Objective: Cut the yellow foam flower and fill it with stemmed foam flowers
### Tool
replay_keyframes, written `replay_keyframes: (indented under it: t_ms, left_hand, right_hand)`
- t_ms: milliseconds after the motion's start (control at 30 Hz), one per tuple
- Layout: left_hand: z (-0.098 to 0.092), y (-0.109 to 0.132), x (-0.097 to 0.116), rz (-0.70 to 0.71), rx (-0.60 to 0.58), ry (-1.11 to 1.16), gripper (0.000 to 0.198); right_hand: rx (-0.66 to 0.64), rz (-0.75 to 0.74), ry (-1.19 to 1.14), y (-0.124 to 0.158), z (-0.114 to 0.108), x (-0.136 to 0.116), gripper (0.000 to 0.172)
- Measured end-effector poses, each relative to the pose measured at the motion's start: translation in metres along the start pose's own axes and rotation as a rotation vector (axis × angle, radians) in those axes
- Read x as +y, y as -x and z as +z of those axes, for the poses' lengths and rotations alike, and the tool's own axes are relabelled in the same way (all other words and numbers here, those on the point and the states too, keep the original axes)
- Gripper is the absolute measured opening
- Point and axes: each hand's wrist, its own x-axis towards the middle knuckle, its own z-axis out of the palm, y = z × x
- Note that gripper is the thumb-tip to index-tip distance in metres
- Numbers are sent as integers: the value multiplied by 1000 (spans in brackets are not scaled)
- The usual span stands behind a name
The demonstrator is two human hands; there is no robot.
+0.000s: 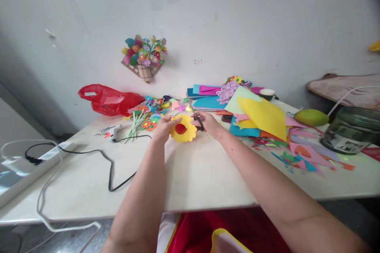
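Observation:
Over the middle of the white table [192,174], my left hand [163,126] pinches the left edge of a yellow foam flower [184,128] with a red centre. My right hand [209,122] is closed round the handles of scissors [194,112], whose blades point up and to the left, just above the flower's right edge. Both forearms reach in from the bottom of the view.
Coloured foam sheets [261,116] and scraps [303,154] cover the right side. A glue gun [114,132] with a black cord, green stems and small flowers lie left of centre. A red plastic bag [111,101], a power strip [35,160], a green mango [311,117] and a jar [350,130] stand around.

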Motion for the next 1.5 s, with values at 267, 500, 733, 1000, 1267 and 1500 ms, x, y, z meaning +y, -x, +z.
replay_keyframes:
  t_ms: [267,500,733,1000,1267,1500]
  left_hand:
    - [-1,1,2,-18,-15,49,33]
    - [-2,0,1,-21,-14,28,33]
    - [0,1,3,-10,10,47,34]
    - [3,2,4,4,49,11,35]
    - [4,1,2,30,39,0,33]
    - [6,1,1,32,38,-1,33]
  right_hand:
    - [-180,20,122,6,-5,-5,34]
    - [-275,35,181,12,-4,-13,32]
    - [-293,10,247,9,-6,-11,30]
    - [-279,-3,175,4,-5,-1,35]
    - [-264,-12,179,2,-4,2,35]
    - [-263,-26,194,1,-4,4,34]
